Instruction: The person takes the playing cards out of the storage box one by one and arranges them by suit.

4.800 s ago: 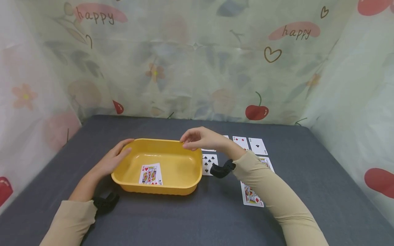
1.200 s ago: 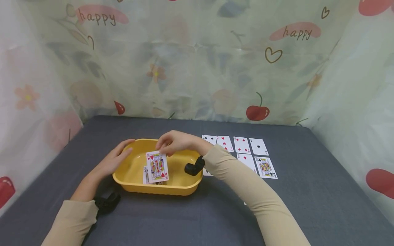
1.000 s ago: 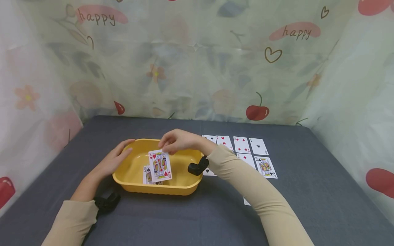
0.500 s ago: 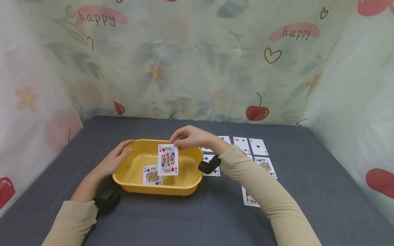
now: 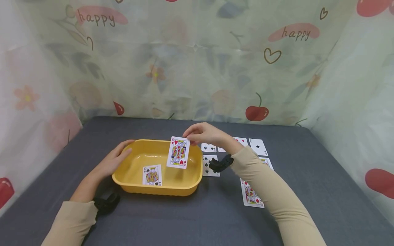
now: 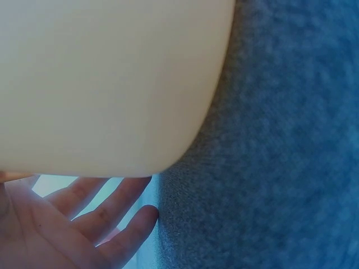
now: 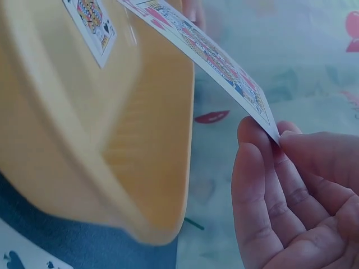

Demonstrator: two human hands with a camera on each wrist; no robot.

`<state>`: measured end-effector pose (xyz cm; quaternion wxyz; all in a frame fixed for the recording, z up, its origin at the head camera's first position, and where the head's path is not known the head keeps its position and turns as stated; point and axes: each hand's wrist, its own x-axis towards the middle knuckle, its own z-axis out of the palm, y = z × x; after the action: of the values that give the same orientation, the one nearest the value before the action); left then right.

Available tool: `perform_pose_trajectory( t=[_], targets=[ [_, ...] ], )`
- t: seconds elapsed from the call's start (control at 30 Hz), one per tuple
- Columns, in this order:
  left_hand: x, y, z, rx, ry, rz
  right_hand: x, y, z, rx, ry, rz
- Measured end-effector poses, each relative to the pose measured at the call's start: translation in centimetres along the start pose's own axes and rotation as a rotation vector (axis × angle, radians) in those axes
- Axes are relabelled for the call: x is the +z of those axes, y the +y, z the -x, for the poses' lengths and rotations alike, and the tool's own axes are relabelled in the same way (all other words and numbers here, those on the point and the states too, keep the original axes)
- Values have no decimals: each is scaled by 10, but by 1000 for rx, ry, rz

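Observation:
My right hand [image 5: 207, 133] pinches the king of hearts [image 5: 178, 152] by its upper right corner, above the right half of a yellow plastic tub [image 5: 127, 186]. In the right wrist view the thumb [image 7: 325, 154] presses the card corner against the fingertips. A king of spades [image 5: 152, 175] lies face up on the tub floor. At the tub's left end my left hand [image 5: 112, 159] holds the rim, thumb over the inner side. The left wrist view shows its fingers [image 6: 106, 216] reaching along the tub's outer wall.
Right of the tub, more face-up cards lie on the dark cloth, including a seven of spades [image 5: 210, 166], an ace of clubs [image 5: 258, 147] and a king of diamonds [image 5: 250, 194]. My right forearm [image 5: 274, 198] hides some. A patterned curtain [image 5: 197, 68] stands behind the table.
My right hand came to the tub empty, then took the king of hearts off the king of spades. It has lifted the card up and rightwards. The left hand has stayed in place.

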<state>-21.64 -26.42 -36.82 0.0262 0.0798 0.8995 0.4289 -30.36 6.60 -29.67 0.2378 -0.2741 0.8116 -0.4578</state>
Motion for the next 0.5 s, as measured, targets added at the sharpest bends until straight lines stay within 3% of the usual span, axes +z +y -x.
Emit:
perform_pose_trajectory(
  t=[0.5],
  targets=[
    [0, 0, 1, -22, -5, 1, -15, 19, 17, 52, 72, -25]
  ],
)
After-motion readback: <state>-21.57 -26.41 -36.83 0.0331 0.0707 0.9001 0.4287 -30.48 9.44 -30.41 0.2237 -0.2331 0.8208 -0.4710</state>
